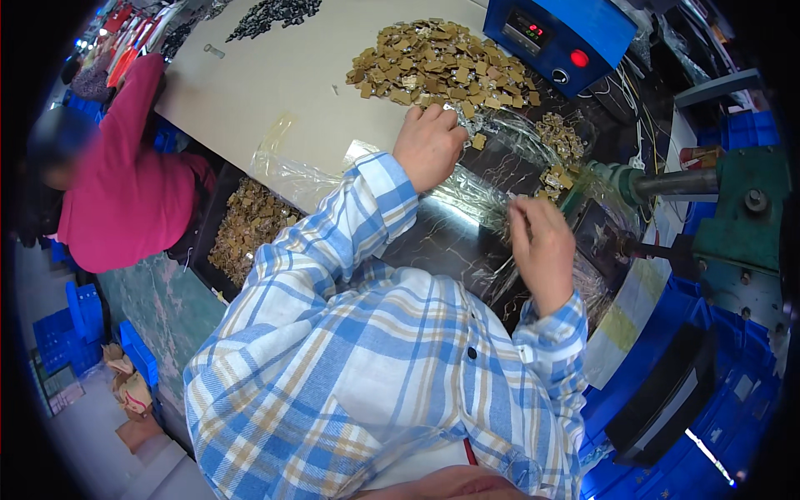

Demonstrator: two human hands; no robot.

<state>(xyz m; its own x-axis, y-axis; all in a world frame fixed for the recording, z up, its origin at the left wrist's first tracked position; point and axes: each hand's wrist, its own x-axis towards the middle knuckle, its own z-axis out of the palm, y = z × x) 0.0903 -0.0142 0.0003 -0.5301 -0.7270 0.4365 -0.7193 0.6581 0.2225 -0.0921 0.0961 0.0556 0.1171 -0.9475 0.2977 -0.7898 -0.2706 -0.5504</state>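
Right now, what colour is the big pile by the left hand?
The pile is mostly golden brown, seen best in the head view.

Showed glossy, crinkled plastic in the clear film [477,190], a smooth, matt cream tabletop [275,79] and cloth in the plaid shirt [392,358].

A long-sleeved plaid shirt [400,358] spreads around six o'clock, checked in light blue, white and tan. The left cuff [390,193], near twelve, and right cuff [560,332], at four, repeat the pattern. A round dark button [472,353] sits at five; below, near the neckline, show a narrow red strip [469,452] and white inner garment [417,479].
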